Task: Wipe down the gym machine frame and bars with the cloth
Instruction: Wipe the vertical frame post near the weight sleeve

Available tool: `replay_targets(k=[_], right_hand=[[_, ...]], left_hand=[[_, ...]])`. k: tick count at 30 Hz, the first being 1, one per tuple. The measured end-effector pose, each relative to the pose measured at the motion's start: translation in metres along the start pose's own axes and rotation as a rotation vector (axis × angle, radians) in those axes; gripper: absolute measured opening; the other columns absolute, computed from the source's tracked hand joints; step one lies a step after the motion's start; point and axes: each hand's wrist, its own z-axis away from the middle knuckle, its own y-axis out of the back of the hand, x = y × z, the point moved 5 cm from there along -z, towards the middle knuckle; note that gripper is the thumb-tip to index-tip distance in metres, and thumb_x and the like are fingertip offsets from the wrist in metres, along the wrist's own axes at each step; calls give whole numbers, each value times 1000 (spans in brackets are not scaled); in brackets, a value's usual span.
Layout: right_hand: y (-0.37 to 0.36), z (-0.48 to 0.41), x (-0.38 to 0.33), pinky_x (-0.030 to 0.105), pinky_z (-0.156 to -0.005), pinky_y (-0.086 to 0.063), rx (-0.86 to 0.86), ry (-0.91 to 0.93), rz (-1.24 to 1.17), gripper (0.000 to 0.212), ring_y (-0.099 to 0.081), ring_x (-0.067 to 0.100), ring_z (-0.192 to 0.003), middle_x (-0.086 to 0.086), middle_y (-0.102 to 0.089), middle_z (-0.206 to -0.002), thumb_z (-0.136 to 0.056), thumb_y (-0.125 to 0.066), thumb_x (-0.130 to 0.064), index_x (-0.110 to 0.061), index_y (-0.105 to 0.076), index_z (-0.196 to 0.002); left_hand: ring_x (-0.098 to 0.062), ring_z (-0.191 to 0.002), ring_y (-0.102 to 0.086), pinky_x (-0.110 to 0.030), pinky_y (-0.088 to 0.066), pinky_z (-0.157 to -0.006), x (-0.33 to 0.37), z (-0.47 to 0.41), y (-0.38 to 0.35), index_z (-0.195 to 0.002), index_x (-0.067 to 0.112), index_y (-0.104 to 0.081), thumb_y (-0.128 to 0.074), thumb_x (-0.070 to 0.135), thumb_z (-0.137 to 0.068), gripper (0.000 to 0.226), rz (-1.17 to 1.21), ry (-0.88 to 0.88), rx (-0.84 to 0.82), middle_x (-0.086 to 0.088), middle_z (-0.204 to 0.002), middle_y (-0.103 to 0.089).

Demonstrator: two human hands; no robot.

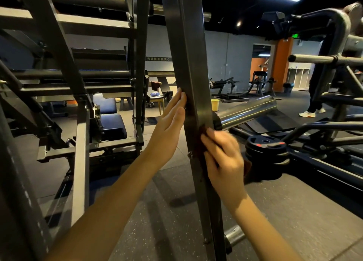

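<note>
- Far left: machine frame (pixel 59 50), grey steel diagonal struts and crossbars, with a dark padded seat (pixel 113 123) behind. Neither hand is on it.
- Left hand (pixel 169 129): fingers (pixel 179 101) straight and together, laid flat on the left face of the upright beam (pixel 188 70). It holds nothing. Judged to be steadying.
- Upright beam: flat-faced grey steel, slightly tilted, running top to bottom at centre. It looks rigid and fixed and should take firm pressure. Small bolt heads along its edge could snag fabric.
- Cloth (pixel 204 130): dark reddish-brown, pressed to the beam's right face below mid-height. It is mostly hidden under the hand, with what looks like a corner showing to the right. Soft, light and limp. Best bunched in the palm so a flat pad meets the metal.
- Right hand (pixel 222 158): fingers (pixel 210 140) curled round the cloth, pinning it to the beam. It is blurred, so the exact grip is uncertain.
- Right of beam: a chrome sleeve bar (pixel 245 111) emerges from behind it. It is round, smooth and likely slick, so wrap the cloth around it rather than pressing flat.
- Below that: stacked weight plates (pixel 267 148) on the floor.
- Far right: more tubing, with a person (pixel 314 103) standing beyond.
</note>
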Motion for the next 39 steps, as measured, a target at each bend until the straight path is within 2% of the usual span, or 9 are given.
replay_targets(k=[7,10,13,18,22,27,31,35,39], right_hand=[[10,-13,-4,18,-107,-36,-34,-11,12,29,-58,26,-110,16,-67,-113,-95,-56,-16,3,-67,-114],[9,-32,-4,14,-105,-35,8,-59,5,30,-58,25,-110,14,-67,-115,-88,-62,-11,1,-66,-115],[4,6,-6,15,-106,-35,-27,-77,12,30,-55,24,-114,16,-67,-115,-90,-59,-14,3,-67,-113],[6,43,-2,29,-94,-48,-103,-103,31,30,-62,28,-104,14,-69,-107,-88,-58,-17,2,-68,-110],[8,-2,-5,22,-101,-42,18,-164,-75,30,-59,22,-107,16,-68,-108,-87,-60,-13,2,-64,-112],[4,47,1,30,-95,-50,-69,-196,4,24,-61,28,-106,19,-65,-110,-88,-63,-10,5,-67,-106],[7,83,7,40,-74,-57,-211,-357,-29,20,-60,24,-94,12,-60,-106,-78,-74,4,0,-67,-95],[6,61,12,30,-86,-51,-113,-374,-102,19,-59,23,-100,10,-60,-110,-81,-70,1,-1,-68,-100],[2,104,13,30,-89,-49,-154,-278,-18,21,-57,25,-103,15,-62,-109,-87,-60,-12,2,-68,-101]], left_hand=[[0,-145,-11,0,-17,-107,-2,0,-4,-144,38,-16,-22,56,-94,54,-7,34,19,14,-160,-12],[1,-144,-12,1,-18,-105,-1,0,-3,-148,35,-16,-24,68,-88,69,-27,6,25,19,-156,-12],[-1,-145,-11,4,-18,-101,-1,1,-4,-148,32,-15,-22,54,-95,58,3,39,16,11,-160,-12],[-5,-147,-10,7,-17,-98,2,1,-5,-153,22,-16,-24,49,-93,66,10,53,5,7,-162,-12],[9,-138,-10,8,-15,-97,1,4,-6,-153,24,-15,-23,49,-90,69,-47,55,14,11,-161,-10],[8,-136,-20,-4,-23,-97,-28,49,-18,-152,36,-12,-26,45,-102,53,101,173,144,22,-157,-12],[-11,-141,-32,-27,-30,-112,-86,119,-48,-144,36,-29,-29,64,-91,60,107,413,122,5,-158,-27],[11,-118,-51,-7,-41,-89,-109,147,-84,-127,35,-45,-27,27,-102,32,280,473,24,17,-134,-49],[-5,-134,-43,-27,-39,-110,-122,152,-99,-143,24,-42,-30,34,-100,46,330,452,94,6,-147,-44]])
